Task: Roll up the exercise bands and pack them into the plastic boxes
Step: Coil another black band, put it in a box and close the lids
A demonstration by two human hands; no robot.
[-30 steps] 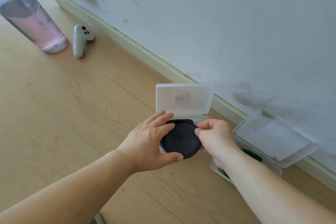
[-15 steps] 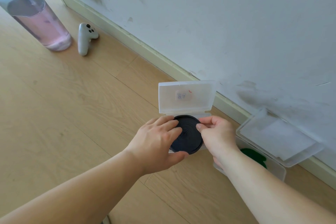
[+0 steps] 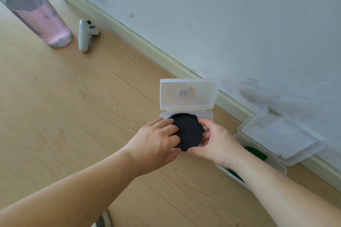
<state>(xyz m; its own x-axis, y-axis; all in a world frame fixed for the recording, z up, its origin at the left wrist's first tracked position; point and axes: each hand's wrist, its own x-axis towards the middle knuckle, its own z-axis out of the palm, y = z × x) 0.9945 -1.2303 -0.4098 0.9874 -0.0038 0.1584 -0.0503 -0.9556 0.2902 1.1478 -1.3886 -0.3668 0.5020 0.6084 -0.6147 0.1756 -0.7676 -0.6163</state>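
The left hand (image 3: 156,142) curls its fingers over the left side of a coiled black band (image 3: 188,131), thumb tucked at the near edge. The right hand (image 3: 215,143) grips the roll's right rim, thumb also at the near edge. The roll sits over the base of a clear plastic box (image 3: 208,116); whether it is fully seated cannot be told.

The box's lid (image 3: 187,94) stands open behind the roll and bears a small sticker (image 3: 185,93) with print too small to read and a red mark beside it.

Right of this box and near it, a second clear box (image 3: 280,138) lies open with a green band (image 3: 257,153) inside. Behind both boxes runs the skirting board (image 3: 147,46) under a scuffed wall (image 3: 221,14). Bare wooden floor (image 3: 73,107) spreads left of the box. Far off to its left stand a white controller (image 3: 85,33) and a bottle (image 3: 36,14) of pink liquid.
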